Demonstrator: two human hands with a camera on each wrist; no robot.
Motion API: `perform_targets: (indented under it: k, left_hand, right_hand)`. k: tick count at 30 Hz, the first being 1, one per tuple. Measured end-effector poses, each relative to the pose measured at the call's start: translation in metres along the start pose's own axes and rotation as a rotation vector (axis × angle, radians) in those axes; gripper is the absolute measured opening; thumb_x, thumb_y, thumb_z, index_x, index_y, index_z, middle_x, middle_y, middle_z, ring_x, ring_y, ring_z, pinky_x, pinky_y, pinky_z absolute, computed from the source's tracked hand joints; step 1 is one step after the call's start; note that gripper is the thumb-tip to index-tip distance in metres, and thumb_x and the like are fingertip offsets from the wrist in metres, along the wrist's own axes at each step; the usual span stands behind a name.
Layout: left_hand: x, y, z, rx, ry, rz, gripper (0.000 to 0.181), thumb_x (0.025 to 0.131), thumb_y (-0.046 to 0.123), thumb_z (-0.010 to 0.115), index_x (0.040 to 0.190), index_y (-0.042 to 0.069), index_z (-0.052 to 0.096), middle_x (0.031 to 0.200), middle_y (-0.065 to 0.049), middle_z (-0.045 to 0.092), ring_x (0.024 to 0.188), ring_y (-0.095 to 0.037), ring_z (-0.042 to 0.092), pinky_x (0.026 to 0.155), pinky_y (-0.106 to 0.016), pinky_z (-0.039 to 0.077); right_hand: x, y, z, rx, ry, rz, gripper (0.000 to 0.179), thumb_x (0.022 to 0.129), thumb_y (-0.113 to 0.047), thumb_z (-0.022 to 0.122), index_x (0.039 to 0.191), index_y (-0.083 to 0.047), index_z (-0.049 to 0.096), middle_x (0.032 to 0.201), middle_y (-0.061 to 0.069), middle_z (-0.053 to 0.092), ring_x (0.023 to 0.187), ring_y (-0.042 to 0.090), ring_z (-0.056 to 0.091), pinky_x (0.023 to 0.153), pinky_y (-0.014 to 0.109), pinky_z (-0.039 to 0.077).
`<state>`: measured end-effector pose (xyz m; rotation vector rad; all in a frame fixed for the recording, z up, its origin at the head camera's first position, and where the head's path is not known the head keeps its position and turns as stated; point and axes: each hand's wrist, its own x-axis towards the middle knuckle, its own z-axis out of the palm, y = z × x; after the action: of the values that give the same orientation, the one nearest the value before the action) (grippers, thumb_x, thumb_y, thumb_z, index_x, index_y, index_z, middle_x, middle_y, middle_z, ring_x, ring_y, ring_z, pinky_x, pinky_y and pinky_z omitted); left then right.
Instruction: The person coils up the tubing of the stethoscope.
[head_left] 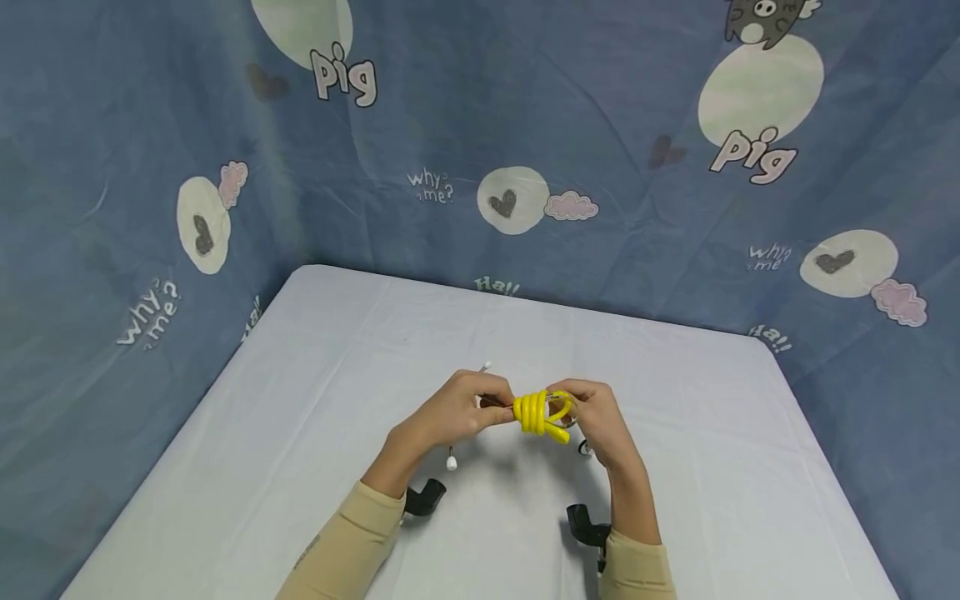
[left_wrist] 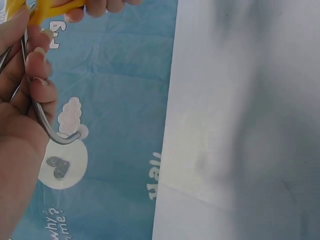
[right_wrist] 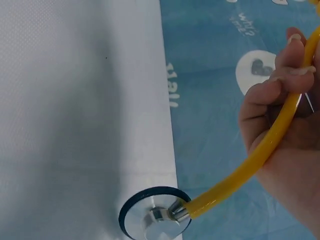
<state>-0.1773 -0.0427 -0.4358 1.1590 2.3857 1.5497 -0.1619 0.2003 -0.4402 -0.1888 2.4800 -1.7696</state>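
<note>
Above the white table (head_left: pixel 705 467), the left hand (head_left: pixel 457 408) closely grips a stethoscope (head_left: pixel 531 412) by its metal ear tubes (left_wrist: pixel 41 116), the right hand (head_left: pixel 600 421) its yellow tubing (right_wrist: pixel 240 179); several coils are wound, the chestpiece (right_wrist: pixel 159 214) end hangs unwound, blue fabric (head_left: pixel 450 250) beyond

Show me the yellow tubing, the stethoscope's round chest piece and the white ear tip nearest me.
Yellow tubing (head_left: pixel 532 413): head view, on its wrapped coils.
Chest piece (right_wrist: pixel 159 214): right wrist view, on its metal hub.
White ear tip (head_left: pixel 452 462): head view, on its rounded body.
</note>
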Motion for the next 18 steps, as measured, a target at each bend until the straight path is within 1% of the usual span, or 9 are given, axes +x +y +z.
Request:
perform_targets:
  k: [2, 4, 5, 6, 8, 10, 13, 16, 18]
  left_hand:
    - [-0.001, -0.001, 0.000, -0.002, 0.021, -0.011, 0.005, 0.091, 0.020, 0.072, 0.087, 0.017, 0.073, 0.082, 0.009, 0.069, 0.073, -0.008, 0.057, 0.068, -0.025, 0.048]
    - [-0.002, -0.001, -0.001, 0.005, 0.052, -0.017, 0.005, 0.091, 0.020, 0.072, 0.088, 0.017, 0.073, 0.081, 0.009, 0.069, 0.073, -0.009, 0.057, 0.068, -0.028, 0.048]
    - [-0.002, -0.002, -0.002, 0.011, 0.071, -0.020, 0.004, 0.091, 0.020, 0.072, 0.088, 0.018, 0.073, 0.082, 0.009, 0.069, 0.073, -0.009, 0.057, 0.068, -0.029, 0.048]
    - [-0.002, -0.002, -0.002, 0.016, 0.091, -0.022, 0.004, 0.091, 0.020, 0.072, 0.088, 0.020, 0.073, 0.082, 0.009, 0.069, 0.073, -0.009, 0.057, 0.068, -0.030, 0.049]
    - [-0.002, -0.002, -0.004, 0.022, 0.127, -0.032, 0.004, 0.091, 0.020, 0.072, 0.087, 0.021, 0.073, 0.082, 0.008, 0.069, 0.072, -0.010, 0.057, 0.068, -0.032, 0.049]
    - [-0.001, -0.004, -0.005, 0.029, 0.164, -0.032, 0.005, 0.091, 0.020, 0.072, 0.087, 0.022, 0.073, 0.082, 0.007, 0.070, 0.072, -0.010, 0.057, 0.067, -0.032, 0.049]
    - [0.000, -0.006, -0.004, 0.039, 0.220, -0.023, 0.004, 0.091, 0.018, 0.072, 0.088, 0.020, 0.074, 0.081, 0.008, 0.069, 0.070, -0.010, 0.056, 0.067, -0.029, 0.049]
    - [0.000, -0.008, -0.003, 0.058, 0.270, -0.019, 0.004, 0.092, 0.018, 0.072, 0.089, 0.020, 0.074, 0.080, 0.010, 0.069, 0.070, -0.010, 0.056, 0.065, -0.027, 0.049]
    - [0.000, -0.010, -0.002, 0.068, 0.295, -0.026, 0.004, 0.092, 0.019, 0.071, 0.090, 0.020, 0.074, 0.081, 0.010, 0.070, 0.070, -0.010, 0.056, 0.064, -0.026, 0.048]
  right_hand:
    - [-0.001, 0.000, 0.001, 0.012, -0.003, -0.002, 0.023, 0.097, -0.018, 0.063, 0.100, 0.002, 0.075, 0.091, 0.013, 0.071, 0.081, 0.020, 0.063, 0.070, 0.032, 0.054]
    - [-0.002, -0.001, 0.003, 0.021, -0.001, -0.010, 0.022, 0.098, -0.014, 0.060, 0.097, 0.002, 0.075, 0.103, 0.017, 0.072, 0.092, 0.022, 0.065, 0.078, 0.032, 0.054]
    - [-0.002, -0.001, 0.003, 0.027, -0.003, -0.017, 0.022, 0.098, -0.012, 0.058, 0.096, 0.003, 0.074, 0.108, 0.018, 0.071, 0.096, 0.023, 0.065, 0.080, 0.035, 0.055]
    - [-0.002, -0.002, 0.004, 0.036, -0.007, -0.024, 0.021, 0.098, -0.009, 0.056, 0.096, 0.003, 0.074, 0.111, 0.018, 0.071, 0.101, 0.024, 0.063, 0.082, 0.036, 0.054]
    - [-0.002, -0.003, 0.006, 0.054, -0.020, -0.035, 0.022, 0.098, -0.006, 0.054, 0.096, 0.004, 0.073, 0.105, 0.019, 0.071, 0.101, 0.024, 0.063, 0.083, 0.037, 0.054]
    - [-0.002, -0.004, 0.008, 0.068, -0.036, -0.049, 0.022, 0.099, -0.007, 0.054, 0.099, 0.004, 0.072, 0.096, 0.020, 0.072, 0.092, 0.024, 0.065, 0.081, 0.039, 0.056]
    - [-0.002, -0.005, 0.012, 0.083, -0.068, -0.068, 0.022, 0.100, -0.011, 0.055, 0.103, 0.002, 0.072, 0.083, 0.025, 0.068, 0.076, 0.030, 0.064, 0.078, 0.043, 0.056]
    - [-0.002, -0.006, 0.015, 0.085, -0.091, -0.078, 0.021, 0.100, -0.013, 0.055, 0.103, 0.000, 0.071, 0.084, 0.028, 0.067, 0.072, 0.037, 0.064, 0.078, 0.049, 0.055]
    - [-0.002, -0.006, 0.016, 0.082, -0.104, -0.073, 0.021, 0.101, -0.014, 0.055, 0.103, -0.001, 0.071, 0.086, 0.031, 0.066, 0.072, 0.037, 0.064, 0.079, 0.051, 0.055]
